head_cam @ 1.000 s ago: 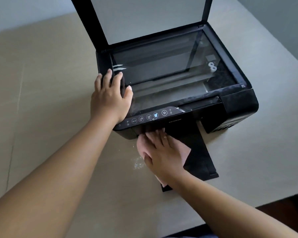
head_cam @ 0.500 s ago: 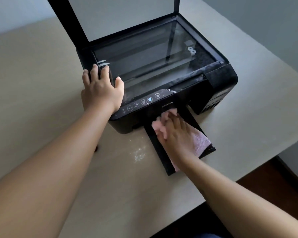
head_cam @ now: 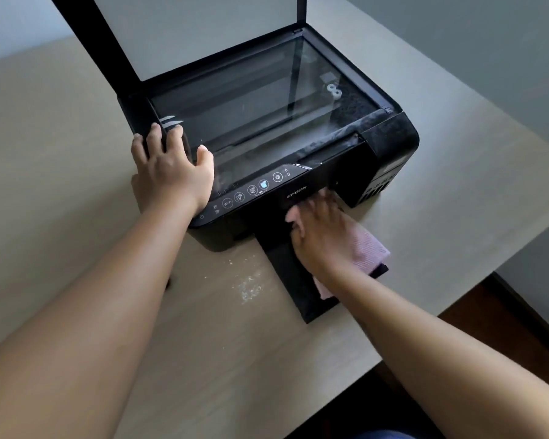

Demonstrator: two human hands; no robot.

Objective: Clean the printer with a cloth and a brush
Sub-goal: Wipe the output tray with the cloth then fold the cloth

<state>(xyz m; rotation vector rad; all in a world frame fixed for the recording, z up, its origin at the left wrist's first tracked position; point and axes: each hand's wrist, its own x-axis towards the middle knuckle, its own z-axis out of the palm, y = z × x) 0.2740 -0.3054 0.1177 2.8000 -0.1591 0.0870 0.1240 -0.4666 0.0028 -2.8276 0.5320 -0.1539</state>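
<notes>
Pressing the cloth (head_cam: 366, 251) flat onto the tray (head_cam: 282, 270) that stuck out from the front of the printer (head_cam: 390, 137), the right hand (head_cam: 322, 236) lay with its fingers straight and close together, gripping nothing. The pink cloth was pinned under palm and fingers. A folded part spilled out towards the printer's right end as the person faced it, and a little showed past the fingertips. Those fingertips pointed into the printer's front opening, just below the logo, so the cloth lay directly beneath them. The tray's long axis ran straight out from the printer and the hand lay along it. A wipe would likely follow that line, done by this hand, the one already on the cloth. Dust (head_cam: 249, 288) speckled the table (head_cam: 76, 122) off the printer's front left. Farther on, the left hand (head_cam: 171, 172) rested on the printer's front-left corner, fingers spread wide and flat, seemingly steadying it. Beyond lay the glass (head_cam: 251, 99), dusty at the printer's front-right edge, and the lid (head_cam: 203, 26) stood raised at the printer's back. No brush showed.
</notes>
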